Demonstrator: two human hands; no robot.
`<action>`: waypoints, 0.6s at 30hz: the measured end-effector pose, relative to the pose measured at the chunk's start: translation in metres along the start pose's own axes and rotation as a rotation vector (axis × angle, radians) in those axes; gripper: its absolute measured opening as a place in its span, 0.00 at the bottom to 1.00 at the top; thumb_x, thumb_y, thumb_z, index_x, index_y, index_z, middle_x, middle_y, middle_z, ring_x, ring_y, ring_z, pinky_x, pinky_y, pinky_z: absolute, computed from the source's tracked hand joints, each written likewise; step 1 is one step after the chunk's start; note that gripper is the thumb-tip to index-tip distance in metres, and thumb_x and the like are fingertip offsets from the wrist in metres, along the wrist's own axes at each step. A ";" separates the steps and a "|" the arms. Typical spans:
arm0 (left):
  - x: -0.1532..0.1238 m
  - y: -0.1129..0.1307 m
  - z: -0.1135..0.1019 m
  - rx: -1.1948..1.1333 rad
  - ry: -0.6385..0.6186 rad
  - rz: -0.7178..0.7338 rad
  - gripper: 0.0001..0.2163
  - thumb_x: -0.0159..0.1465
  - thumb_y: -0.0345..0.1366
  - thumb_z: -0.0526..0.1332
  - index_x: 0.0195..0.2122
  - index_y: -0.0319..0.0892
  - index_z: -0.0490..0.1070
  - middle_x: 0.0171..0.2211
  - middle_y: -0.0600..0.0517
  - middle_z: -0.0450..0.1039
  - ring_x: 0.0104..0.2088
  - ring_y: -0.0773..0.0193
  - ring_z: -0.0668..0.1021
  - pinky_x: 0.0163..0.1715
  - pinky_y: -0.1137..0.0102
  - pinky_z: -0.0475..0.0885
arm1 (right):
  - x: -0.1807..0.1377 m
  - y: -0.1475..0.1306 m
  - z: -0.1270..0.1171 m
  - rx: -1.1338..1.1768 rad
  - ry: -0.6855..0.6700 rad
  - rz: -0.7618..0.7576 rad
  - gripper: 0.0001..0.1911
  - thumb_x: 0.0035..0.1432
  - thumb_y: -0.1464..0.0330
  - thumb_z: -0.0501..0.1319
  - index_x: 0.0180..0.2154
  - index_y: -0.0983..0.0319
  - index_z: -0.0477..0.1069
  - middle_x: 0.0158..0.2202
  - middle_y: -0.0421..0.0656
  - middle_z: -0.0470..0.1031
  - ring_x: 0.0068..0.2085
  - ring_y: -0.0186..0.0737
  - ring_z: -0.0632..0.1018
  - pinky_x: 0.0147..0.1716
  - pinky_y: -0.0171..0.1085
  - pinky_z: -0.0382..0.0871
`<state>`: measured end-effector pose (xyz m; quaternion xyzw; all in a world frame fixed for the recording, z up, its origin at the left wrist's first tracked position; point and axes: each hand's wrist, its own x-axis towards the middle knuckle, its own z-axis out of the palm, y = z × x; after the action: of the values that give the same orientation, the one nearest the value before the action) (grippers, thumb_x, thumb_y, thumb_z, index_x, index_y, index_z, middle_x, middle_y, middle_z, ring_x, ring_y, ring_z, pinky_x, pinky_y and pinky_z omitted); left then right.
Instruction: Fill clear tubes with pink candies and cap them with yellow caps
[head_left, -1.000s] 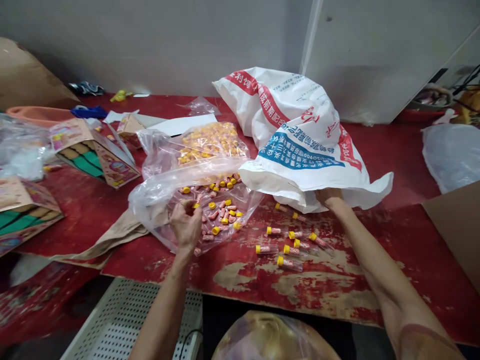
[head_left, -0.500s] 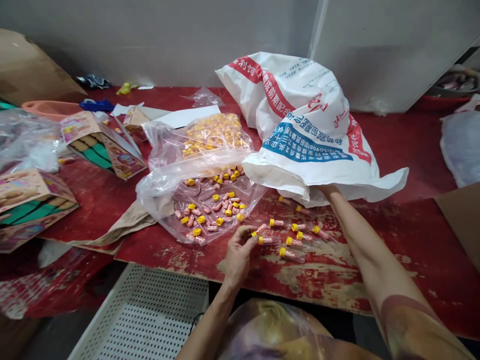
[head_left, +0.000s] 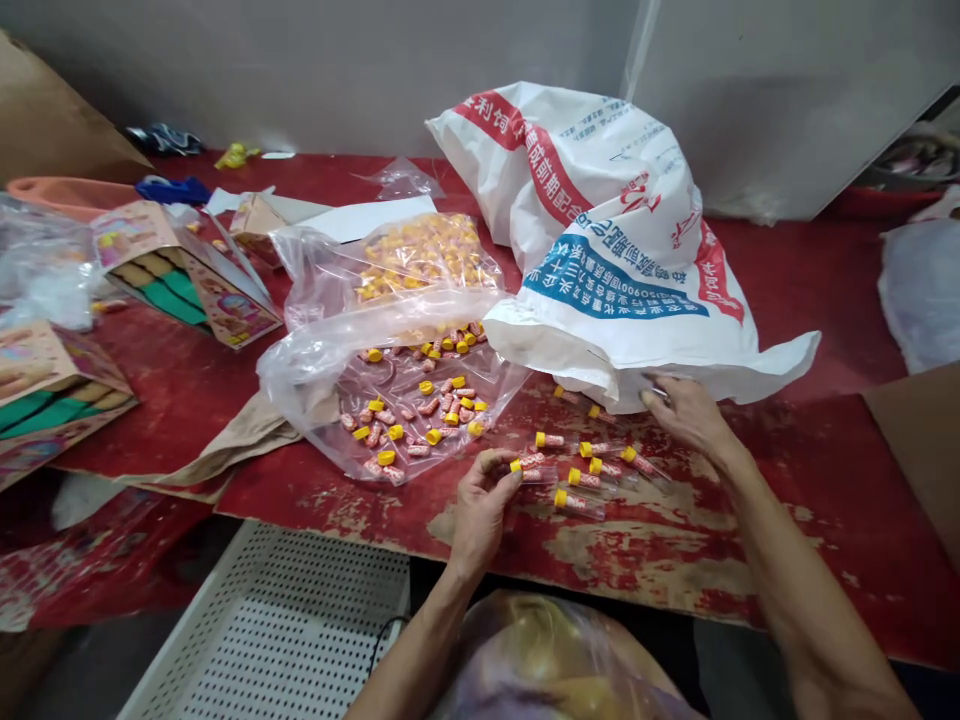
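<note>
My left hand rests on the worn red table and pinches a small clear tube with a yellow cap. Several more yellow-capped tubes lie just right of it. My right hand is out from under the mouth of the white woven sack and seems to grip something small and clear; I cannot make out what. An open clear plastic bag with yellow caps and small pink candies lies left of my left hand.
Printed cardboard display boxes stand at the left. A flat brown paper piece lies under the clear bag. A perforated white panel sits below the table's front edge. Another plastic bag is at the far right.
My left hand left the clear bag and moved right to the loose tubes, taking hold of one. My right hand came out from under the sack's opening.
</note>
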<state>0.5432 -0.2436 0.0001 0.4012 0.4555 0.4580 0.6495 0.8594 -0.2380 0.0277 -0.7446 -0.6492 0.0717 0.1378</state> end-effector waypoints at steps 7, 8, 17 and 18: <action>-0.004 0.003 0.036 -0.097 -0.145 -0.078 0.13 0.51 0.33 0.69 0.38 0.41 0.72 0.36 0.53 0.72 0.36 0.68 0.74 0.38 0.74 0.69 | -0.093 -0.041 -0.004 0.654 -0.157 -0.108 0.20 0.61 0.59 0.55 0.51 0.60 0.71 0.49 0.46 0.72 0.50 0.43 0.73 0.48 0.40 0.68; -0.005 0.003 0.041 -0.108 -0.159 -0.078 0.13 0.50 0.33 0.70 0.37 0.41 0.72 0.36 0.54 0.72 0.35 0.69 0.74 0.37 0.75 0.70 | -0.096 -0.047 -0.001 0.644 -0.168 -0.136 0.19 0.61 0.60 0.55 0.51 0.59 0.71 0.49 0.46 0.72 0.50 0.43 0.73 0.48 0.40 0.68; -0.027 -0.007 0.050 0.094 -0.166 0.039 0.09 0.59 0.37 0.63 0.39 0.41 0.77 0.38 0.49 0.76 0.39 0.64 0.76 0.44 0.69 0.70 | -0.096 -0.090 0.038 0.551 0.014 -0.322 0.15 0.65 0.68 0.52 0.51 0.62 0.67 0.46 0.47 0.72 0.47 0.39 0.72 0.48 0.40 0.67; -0.030 -0.008 0.050 0.141 -0.166 0.089 0.10 0.60 0.37 0.61 0.41 0.41 0.77 0.39 0.49 0.75 0.40 0.63 0.76 0.44 0.68 0.70 | -0.098 -0.094 0.044 0.544 0.079 -0.318 0.14 0.65 0.68 0.52 0.49 0.62 0.68 0.44 0.47 0.73 0.45 0.39 0.73 0.45 0.39 0.68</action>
<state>0.5878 -0.2796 0.0121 0.5024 0.4132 0.4184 0.6339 0.7435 -0.3183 0.0072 -0.5718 -0.7086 0.1913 0.3665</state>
